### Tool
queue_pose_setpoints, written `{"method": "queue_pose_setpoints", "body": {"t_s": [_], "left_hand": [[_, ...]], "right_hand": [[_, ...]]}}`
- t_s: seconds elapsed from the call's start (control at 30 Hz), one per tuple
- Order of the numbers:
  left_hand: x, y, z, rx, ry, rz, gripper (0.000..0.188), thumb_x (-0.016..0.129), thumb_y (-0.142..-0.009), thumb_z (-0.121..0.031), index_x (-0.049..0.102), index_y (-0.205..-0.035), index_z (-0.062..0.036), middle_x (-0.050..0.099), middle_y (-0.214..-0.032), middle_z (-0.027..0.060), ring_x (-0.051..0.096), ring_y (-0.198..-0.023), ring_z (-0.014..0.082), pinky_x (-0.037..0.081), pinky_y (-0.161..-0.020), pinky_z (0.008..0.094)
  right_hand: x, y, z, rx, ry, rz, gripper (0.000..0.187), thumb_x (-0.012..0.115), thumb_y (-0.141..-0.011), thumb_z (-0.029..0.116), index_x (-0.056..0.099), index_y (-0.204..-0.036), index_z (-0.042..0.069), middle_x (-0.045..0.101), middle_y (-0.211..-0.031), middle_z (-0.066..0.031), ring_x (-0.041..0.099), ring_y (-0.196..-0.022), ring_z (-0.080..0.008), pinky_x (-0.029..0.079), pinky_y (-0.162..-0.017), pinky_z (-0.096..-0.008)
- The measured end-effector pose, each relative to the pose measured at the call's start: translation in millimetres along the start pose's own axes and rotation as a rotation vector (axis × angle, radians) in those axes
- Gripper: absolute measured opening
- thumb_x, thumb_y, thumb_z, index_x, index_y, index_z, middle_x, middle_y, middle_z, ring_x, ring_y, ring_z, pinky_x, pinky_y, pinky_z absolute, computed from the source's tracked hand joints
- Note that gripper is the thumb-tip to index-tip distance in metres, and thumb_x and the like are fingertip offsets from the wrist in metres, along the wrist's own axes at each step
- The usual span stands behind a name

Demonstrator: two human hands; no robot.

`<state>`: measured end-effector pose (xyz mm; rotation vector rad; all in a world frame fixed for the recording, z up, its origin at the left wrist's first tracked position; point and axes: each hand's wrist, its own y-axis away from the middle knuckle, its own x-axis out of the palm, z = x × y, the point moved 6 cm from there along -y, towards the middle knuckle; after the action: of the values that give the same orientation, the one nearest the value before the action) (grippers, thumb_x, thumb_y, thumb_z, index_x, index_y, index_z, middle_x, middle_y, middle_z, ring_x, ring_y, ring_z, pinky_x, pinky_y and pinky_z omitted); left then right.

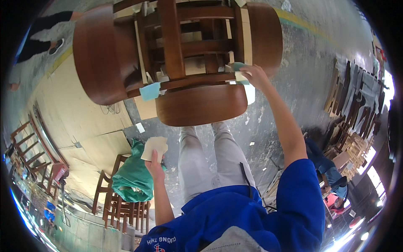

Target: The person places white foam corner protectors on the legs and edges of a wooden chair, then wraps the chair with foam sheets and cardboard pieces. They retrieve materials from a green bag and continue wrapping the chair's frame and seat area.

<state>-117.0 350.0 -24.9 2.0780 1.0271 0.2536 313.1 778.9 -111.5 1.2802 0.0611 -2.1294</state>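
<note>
The sanding block (238, 72), a pale pad with a teal face, is pressed against a rail on the underside of a dark brown wooden table (201, 105) that lies upturned before the person, legs and stretchers facing the camera. The right hand (252, 75) pinches the block between fingers and thumb, its arm stretched nearly straight forward and up, elbow barely bent. A second teal pad (150, 91) sits wedged on the rail further left.

With the arm that far out, my guess is the push has little control: the block could skid off the narrow rail, scuff the finished rim or bang the knuckles into the slats just beside it. The loose teal pad might also drop off if the frame is jolted.

The left hand (154, 166) is held low and close to the body, fingers closed on a tan sheet of sandpaper (154, 148), forearm raised upright. Behind it a green cloth (132, 176) is heaped over a wooden chair (121, 201) on the floor (302, 63).
</note>
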Motion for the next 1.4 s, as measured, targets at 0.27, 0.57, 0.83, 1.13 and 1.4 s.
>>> {"method": "queue_pose_setpoints", "body": {"t_s": [0.27,0.57,0.83,1.13,1.4], "left_hand": [[123.0,10.2,-35.7,0.023,-0.026,0.094,0.047,0.071,-0.101,-0.027,0.060,-0.133,0.0050,0.068,-0.123,0.0101,0.069,-0.102,0.0177,0.057,-0.076,0.0311],[345.1,-38.7,-97.4,0.063,-0.197,0.554,0.041,0.076,-0.098,-0.027,0.070,-0.125,0.0039,0.073,-0.113,0.0041,0.066,-0.095,0.0086,0.054,-0.079,0.0252],[403.5,-167.1,-181.3,-0.048,0.209,0.790,0.041,0.068,-0.098,-0.008,0.056,-0.135,0.0027,0.063,-0.132,0.0134,0.064,-0.117,0.0207,0.058,-0.099,0.0343],[403.4,-426.0,-284.2,0.126,0.371,0.331,0.037,0.079,-0.091,-0.003,0.063,-0.124,-0.0036,0.071,-0.114,0.0105,0.069,-0.111,0.0269,0.060,-0.086,0.0373],[398.9,-514.8,-287.6,0.138,0.635,0.073,0.049,0.082,-0.089,-0.004,0.052,-0.127,0.0004,0.067,-0.118,0.0124,0.070,-0.105,0.0305,0.066,-0.090,0.0439]], "right_hand": [[0.0,4.6,-21.6,0.063,-0.127,-0.031,0.029,0.075,-0.091,0.022,0.073,-0.118,0.011,0.076,-0.109,-0.0142,0.070,-0.101,-0.0367,0.050,-0.098,-0.0474],[-22.4,-28.9,112.8,0.034,-0.960,0.094,0.042,0.082,-0.091,0.024,0.071,-0.125,0.002,0.073,-0.104,-0.0053,0.065,-0.092,-0.0139,0.053,-0.081,-0.0293],[-68.5,-198.5,-25.0,0.551,-1.057,-0.509,0.021,0.080,-0.095,0.024,0.075,-0.104,0.006,0.069,-0.093,0.0001,0.061,-0.086,-0.0072,0.052,-0.072,-0.0267],[-60.8,-333.2,-126.9,0.559,-1.658,-0.763,0.032,0.067,-0.100,0.004,0.054,-0.127,-0.003,0.068,-0.114,-0.0166,0.074,-0.090,-0.0349,0.066,-0.081,-0.0440],[-34.3,-363.9,-128.1,0.676,-1.707,-0.525,0.043,0.042,-0.113,0.036,0.054,-0.131,-0.001,0.067,-0.124,-0.0211,0.069,-0.109,-0.0359,0.059,-0.087,-0.0461]]}}
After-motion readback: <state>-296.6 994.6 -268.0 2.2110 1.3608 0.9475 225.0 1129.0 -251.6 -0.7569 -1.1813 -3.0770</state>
